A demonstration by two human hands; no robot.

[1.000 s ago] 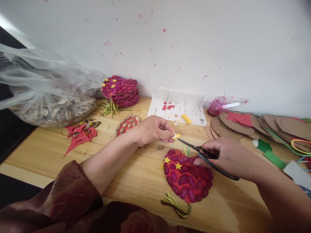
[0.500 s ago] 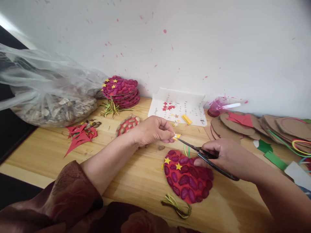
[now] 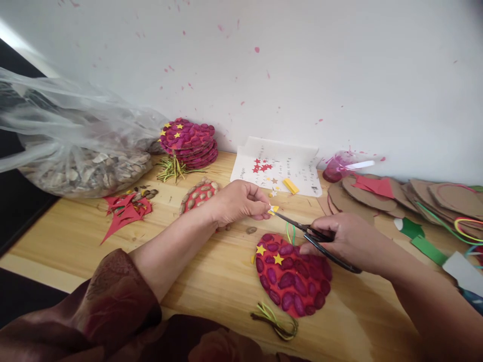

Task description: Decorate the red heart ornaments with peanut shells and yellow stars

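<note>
Between the thumb and fingers of my left hand [image 3: 241,202] is pinched a small piece of yellow paper [image 3: 275,208] with a white star shape on it. My right hand [image 3: 345,241] grips black-handled scissors [image 3: 292,221], whose blade tips meet the paper's edge. Below the scissors lies a round red piece covered with purple-dyed pits [image 3: 289,281]. Two yellow paper stars [image 3: 278,258] sit on its upper left, and a green cord loop [image 3: 290,233] sticks out at its top. My left forearm partly covers a second red disc with undyed pits [image 3: 198,195].
A sheet of paper [image 3: 241,176] with small red stars lies by the wall. Left of it is a stack of purple discs [image 3: 196,146], then a plastic bag of pits [image 3: 90,168]. Red scraps [image 3: 126,211] lie left; a purple cup [image 3: 334,168] and cardboard rounds [image 3: 370,193] stand right.
My right hand and the scissors have shifted slightly left and up, with the handles drawn closer together. My left hand stays almost still with the yellow paper.
</note>
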